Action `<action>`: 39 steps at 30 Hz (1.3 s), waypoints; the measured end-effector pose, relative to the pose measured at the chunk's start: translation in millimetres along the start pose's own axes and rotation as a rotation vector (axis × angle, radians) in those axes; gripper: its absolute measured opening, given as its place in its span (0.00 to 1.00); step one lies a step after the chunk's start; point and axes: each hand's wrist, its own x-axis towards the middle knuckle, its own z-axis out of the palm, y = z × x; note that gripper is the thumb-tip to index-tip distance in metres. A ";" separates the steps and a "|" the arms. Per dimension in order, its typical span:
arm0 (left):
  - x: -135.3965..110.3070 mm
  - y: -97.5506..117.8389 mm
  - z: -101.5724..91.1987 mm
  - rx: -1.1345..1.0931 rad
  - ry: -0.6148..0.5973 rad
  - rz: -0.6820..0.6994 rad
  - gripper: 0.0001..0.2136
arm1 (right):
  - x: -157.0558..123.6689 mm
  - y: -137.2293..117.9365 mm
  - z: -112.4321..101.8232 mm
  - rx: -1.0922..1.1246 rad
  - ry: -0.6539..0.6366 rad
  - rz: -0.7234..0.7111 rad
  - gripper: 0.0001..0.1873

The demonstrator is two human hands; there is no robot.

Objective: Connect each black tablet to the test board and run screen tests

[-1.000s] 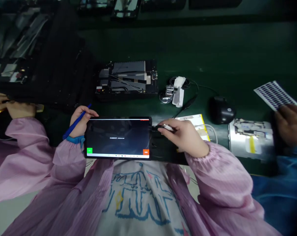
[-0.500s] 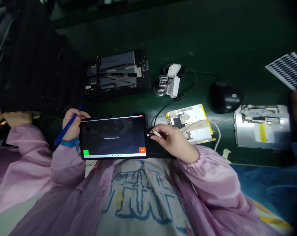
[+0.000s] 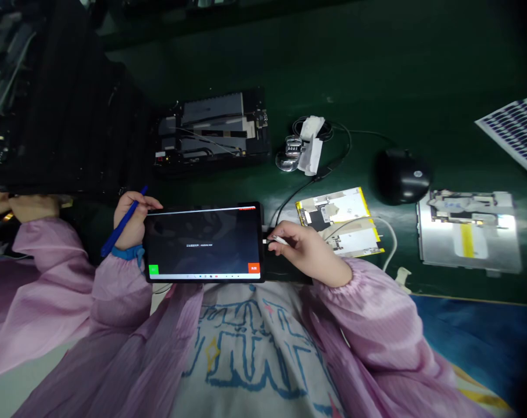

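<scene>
A dark tablet (image 3: pixel 204 242) with a lit screen lies at the table's near edge in front of me. My left hand (image 3: pixel 131 219) grips its left edge and also holds a blue pen (image 3: pixel 122 222) between the fingers. My right hand (image 3: pixel 305 248) is closed in a pinch on a white cable plug (image 3: pixel 275 239) at the tablet's right edge. The white cable (image 3: pixel 387 232) loops away to the right.
An opened tablet chassis (image 3: pixel 213 130) lies further back. A counter with a taped cable (image 3: pixel 304 150), a yellow-edged board (image 3: pixel 339 220), a black mouse (image 3: pixel 401 174), a silver panel (image 3: pixel 466 229) and a sticker sheet (image 3: pixel 513 134) sit right. Another person's hands (image 3: pixel 25 204) work at left.
The view shifted left and down. A co-worker's hand at the right edge has left the view. My right hand stays pinched on the plug at the tablet's edge.
</scene>
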 end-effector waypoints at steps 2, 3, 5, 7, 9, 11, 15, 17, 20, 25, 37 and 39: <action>0.0 -0.6 -0.5 0.009 0.003 0.008 0.23 | 0.0 1.8 0.6 0.027 -0.013 0.000 0.08; 0.0 -0.8 -0.5 0.011 0.005 0.012 0.23 | 0.1 2.3 0.9 0.034 -0.018 0.002 0.08; 0.1 -0.7 -0.3 0.009 0.009 0.012 0.23 | 0.7 2.9 1.6 0.038 -0.019 0.009 0.08; 0.2 -0.3 0.4 0.018 0.016 0.010 0.23 | 2.0 2.6 2.2 0.038 -0.013 0.011 0.09; 0.3 0.2 1.5 0.035 0.023 0.006 0.23 | 3.8 1.9 2.7 0.032 -0.019 0.000 0.09; 0.2 0.5 2.8 0.040 0.029 0.006 0.24 | 5.6 1.1 3.2 0.020 -0.029 -0.010 0.09; -1.6 0.2 5.4 0.026 0.035 0.018 0.23 | 5.9 0.3 4.2 -0.019 -0.023 0.003 0.10; -3.5 0.1 6.2 0.027 0.041 0.016 0.23 | 3.5 -0.3 4.7 -0.073 -0.013 -0.014 0.10; -7.3 0.1 6.0 0.013 0.040 -0.004 0.23 | -1.6 -2.1 5.5 -0.223 0.032 -0.100 0.09; -13.3 -2.5 2.6 -0.032 0.001 -0.033 0.22 | -8.0 -3.9 7.6 -0.547 0.139 -0.356 0.10; -19.5 -7.8 -2.7 -0.049 -0.060 0.025 0.15 | -8.7 -8.5 16.2 -0.823 0.155 -0.501 0.07; -19.2 -9.0 -3.4 -0.064 -0.068 0.020 0.16 | -8.3 -8.8 18.1 -0.889 0.162 -0.479 0.08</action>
